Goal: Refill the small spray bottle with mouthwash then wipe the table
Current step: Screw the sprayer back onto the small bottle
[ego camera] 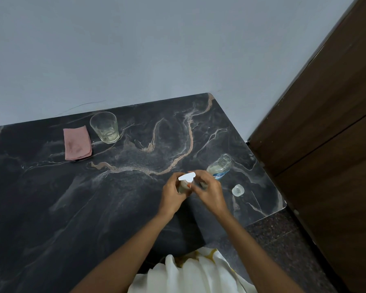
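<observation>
The left hand (172, 196) curls round the small clear spray bottle (183, 185). The right hand (210, 193) pinches its white top, near the right edge of the dark marble table (93, 208).

**Finishes as they read on my feed**

I read the table (93, 208) as dark polished stone, marble-like, with pale and tan veins and a soft sheen. At upper left, the tumbler (104, 127) is clear glass and the folded pink cloth (77, 143) is matt. The small spray bottle (187, 177) has a white plastic head. The mouthwash bottle (219, 169) and its loose cap (238, 190) look like clear plastic. At right, the door (325, 123) is matt brown wood.
</observation>
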### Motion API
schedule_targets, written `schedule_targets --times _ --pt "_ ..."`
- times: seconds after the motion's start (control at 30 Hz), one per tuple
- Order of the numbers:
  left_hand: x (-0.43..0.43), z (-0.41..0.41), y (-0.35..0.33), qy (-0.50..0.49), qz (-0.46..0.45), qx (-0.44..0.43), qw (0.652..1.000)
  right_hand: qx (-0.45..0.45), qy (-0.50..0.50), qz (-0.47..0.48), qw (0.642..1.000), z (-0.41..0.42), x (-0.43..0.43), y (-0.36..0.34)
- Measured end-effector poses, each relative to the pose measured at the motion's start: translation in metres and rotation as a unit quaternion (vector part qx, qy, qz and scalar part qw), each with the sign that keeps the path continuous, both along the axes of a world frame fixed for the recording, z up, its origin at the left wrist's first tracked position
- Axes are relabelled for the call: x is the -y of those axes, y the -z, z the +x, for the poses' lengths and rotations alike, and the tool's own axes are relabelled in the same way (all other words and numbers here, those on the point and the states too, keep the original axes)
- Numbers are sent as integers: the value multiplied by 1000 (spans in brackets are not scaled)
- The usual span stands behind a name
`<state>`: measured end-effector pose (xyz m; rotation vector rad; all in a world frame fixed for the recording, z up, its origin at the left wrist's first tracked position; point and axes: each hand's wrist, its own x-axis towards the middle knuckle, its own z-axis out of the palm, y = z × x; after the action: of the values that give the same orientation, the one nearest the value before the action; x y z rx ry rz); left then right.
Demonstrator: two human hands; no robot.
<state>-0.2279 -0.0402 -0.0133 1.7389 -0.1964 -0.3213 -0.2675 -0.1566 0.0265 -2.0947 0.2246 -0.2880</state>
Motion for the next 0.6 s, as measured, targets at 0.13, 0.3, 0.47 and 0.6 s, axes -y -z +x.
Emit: schedule_targets --times 0.13,0.3,0.47,0.6 --pt "0 0 0 0 2 -14 1000 1 33 8 999 2 -3 2" --pt "-1 0 -1 1 20 -8 1000 -5 54 39 998 5 -9 5" --pt "0 1 0 0 11 -14 1000 -8 -11 84 996 1 -4 5" --pt "0 1 2 0 16 -9 1000 1 7 83 997 3 -4 6"
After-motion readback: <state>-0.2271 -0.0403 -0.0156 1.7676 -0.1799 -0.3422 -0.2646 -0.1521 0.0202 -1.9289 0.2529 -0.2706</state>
